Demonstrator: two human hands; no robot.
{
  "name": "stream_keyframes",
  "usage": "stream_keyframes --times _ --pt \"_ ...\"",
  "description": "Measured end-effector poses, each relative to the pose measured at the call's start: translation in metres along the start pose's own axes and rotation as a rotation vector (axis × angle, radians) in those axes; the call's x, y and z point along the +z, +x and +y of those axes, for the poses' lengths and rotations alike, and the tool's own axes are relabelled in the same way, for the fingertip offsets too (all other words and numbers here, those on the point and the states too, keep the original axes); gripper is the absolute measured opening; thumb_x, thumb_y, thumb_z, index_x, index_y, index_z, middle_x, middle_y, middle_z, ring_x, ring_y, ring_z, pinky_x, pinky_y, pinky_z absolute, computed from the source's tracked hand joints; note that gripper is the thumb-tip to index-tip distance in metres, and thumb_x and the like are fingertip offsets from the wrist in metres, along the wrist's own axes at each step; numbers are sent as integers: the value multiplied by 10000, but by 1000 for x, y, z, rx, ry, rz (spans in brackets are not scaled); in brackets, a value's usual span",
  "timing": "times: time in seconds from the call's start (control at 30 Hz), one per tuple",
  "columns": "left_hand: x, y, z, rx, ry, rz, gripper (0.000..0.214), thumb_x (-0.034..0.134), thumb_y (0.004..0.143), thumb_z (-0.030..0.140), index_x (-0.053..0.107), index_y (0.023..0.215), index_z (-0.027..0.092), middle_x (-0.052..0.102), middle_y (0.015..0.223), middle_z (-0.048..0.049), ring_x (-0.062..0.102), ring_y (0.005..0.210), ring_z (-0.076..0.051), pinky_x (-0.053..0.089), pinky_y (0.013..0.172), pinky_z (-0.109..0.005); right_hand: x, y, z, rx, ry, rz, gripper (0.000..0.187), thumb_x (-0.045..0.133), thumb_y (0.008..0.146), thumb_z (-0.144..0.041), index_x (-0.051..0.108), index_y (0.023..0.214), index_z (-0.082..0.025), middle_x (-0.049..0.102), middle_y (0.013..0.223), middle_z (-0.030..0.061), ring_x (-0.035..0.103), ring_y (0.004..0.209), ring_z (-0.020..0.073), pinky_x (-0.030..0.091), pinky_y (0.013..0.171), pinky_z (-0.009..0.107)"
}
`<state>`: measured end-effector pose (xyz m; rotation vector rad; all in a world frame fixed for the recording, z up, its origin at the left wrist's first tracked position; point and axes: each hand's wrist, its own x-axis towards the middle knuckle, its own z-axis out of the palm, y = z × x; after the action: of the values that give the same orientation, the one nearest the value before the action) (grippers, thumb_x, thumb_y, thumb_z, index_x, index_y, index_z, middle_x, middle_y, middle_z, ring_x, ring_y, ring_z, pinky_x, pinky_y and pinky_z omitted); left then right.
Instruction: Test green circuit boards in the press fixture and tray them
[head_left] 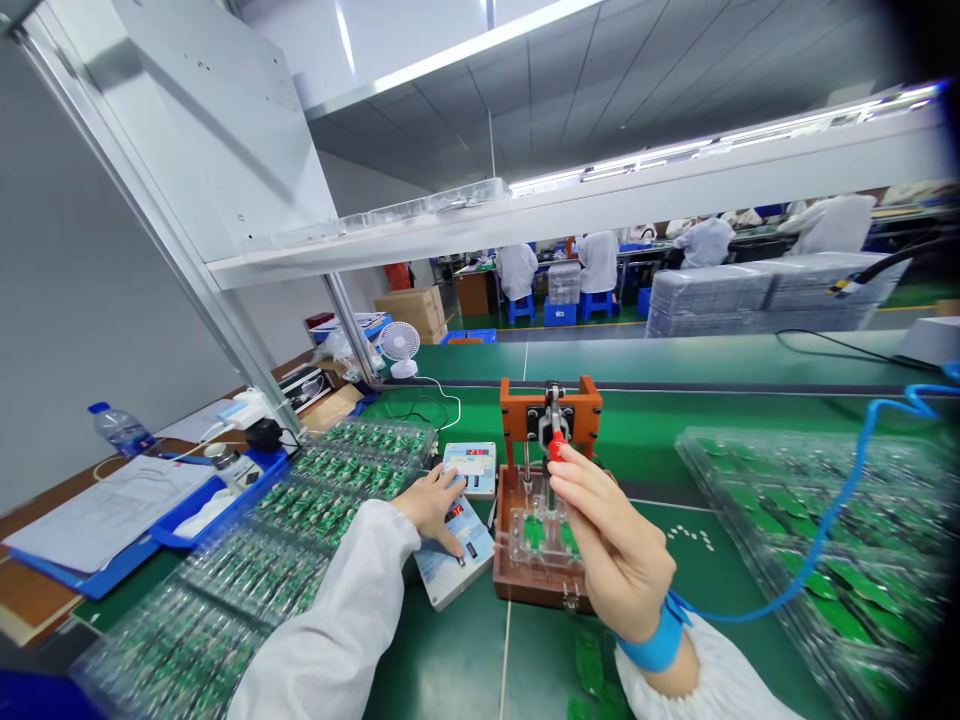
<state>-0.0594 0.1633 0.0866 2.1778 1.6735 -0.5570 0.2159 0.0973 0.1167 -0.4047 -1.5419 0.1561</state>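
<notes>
My right hand [619, 550], with a blue wrist strap [660, 640], closes its fingers on the red handle [556, 447] of a toggle clamp. The clamp belongs to a test fixture with an orange upper frame [514, 420] and a brown base [536, 592]. Under its clear plate sits a green circuit board [533, 530], partly hidden. My left hand [435, 510] lies with fingers spread over two meter boxes. Its thumb touches the nearer box [448, 582], and its fingertips reach the farther box [484, 462]. Both boxes show red digits.
Clear trays of boards stand left [300, 520] and right [840, 560]. Loose green boards [589, 662] lie before the fixture. A blue coiled cord [832, 530] runs from the strap across the right side. A white fan [399, 345] stands behind; people in white sit farther off.
</notes>
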Motion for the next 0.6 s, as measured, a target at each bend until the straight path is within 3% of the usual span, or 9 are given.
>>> stream_keyframes --times 0.23,0.5,0.6 --pt "0 1 -1 13 12 -18 1367 848 565 759 257 1655 184 89 1730 -183 21 1587 -470 209 1254 -615 0 -2 -1 5 -9 1 563 578 924 50 681 1364 -285 741 1312 47 658 1312 295 615 1073 496" --pt "-1 6 6 -34 43 -51 1360 903 577 656 232 1665 191 71 1732 -165 -2 1589 -462 210 1252 -632 2 3 -2 -15 -15 27 549 590 912 49 695 1344 -273 759 1276 47 674 1289 290 632 1053 475" --pt "-7 -3 11 -67 60 -33 1354 941 569 601 249 1660 195 37 1735 -166 -19 1592 -448 184 1271 -601 2 3 -3 -23 -30 20 551 581 919 47 685 1357 -271 744 1306 50 667 1300 286 633 1054 465"
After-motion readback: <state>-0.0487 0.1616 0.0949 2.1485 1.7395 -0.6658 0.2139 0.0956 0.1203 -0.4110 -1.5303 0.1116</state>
